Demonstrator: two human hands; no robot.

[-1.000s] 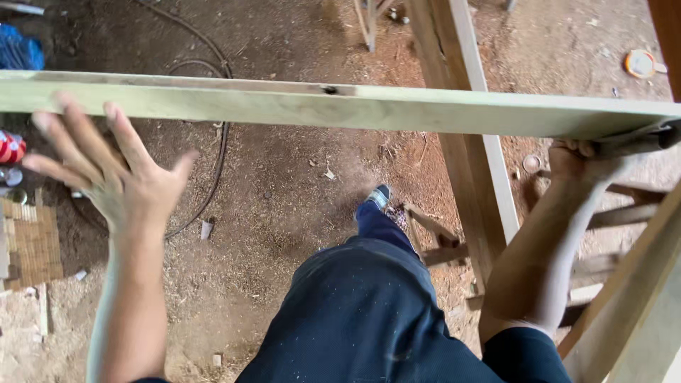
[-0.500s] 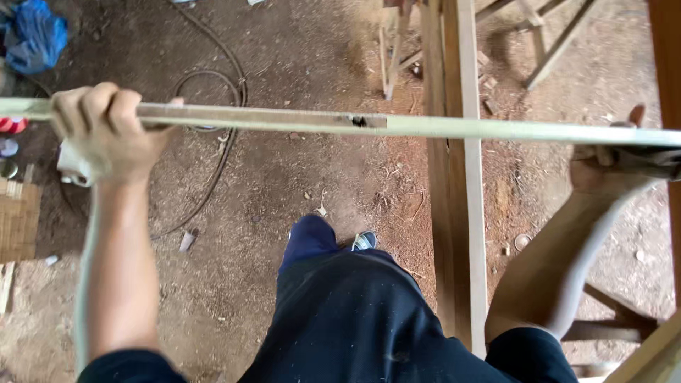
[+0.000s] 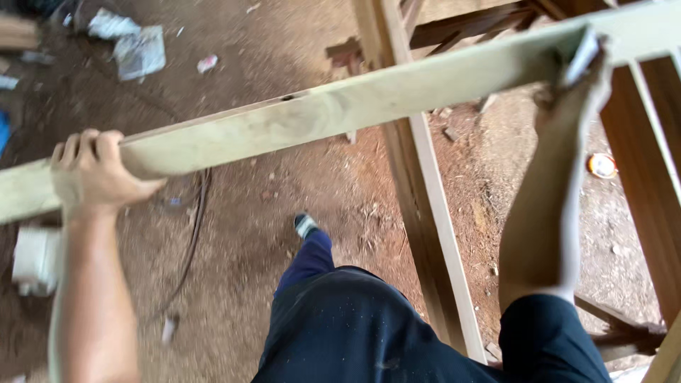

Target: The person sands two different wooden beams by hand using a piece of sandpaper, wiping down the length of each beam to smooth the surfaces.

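Observation:
A long pale wooden plank (image 3: 369, 103) runs across the view, lower at the left and higher at the right. My left hand (image 3: 92, 174) grips it near its left end, fingers curled over the top edge. My right hand (image 3: 578, 85) holds the plank near its right end, together with a small flat tool (image 3: 583, 53). Below the plank I see my dark trousers (image 3: 369, 326) and one foot (image 3: 305, 225) stepping forward on the dirt floor.
A brown wooden frame (image 3: 418, 206) of upright and slanted beams stands ahead and to the right. A black cable (image 3: 195, 227) lies on the dirt floor. Paper scraps (image 3: 138, 46) lie at the far left, a white block (image 3: 35, 259) at left, a small round lid (image 3: 601, 164) at right.
The plank has tilted, its right end now higher than the left. My left hand went from open to gripping it. I have stepped forward and the view has shifted.

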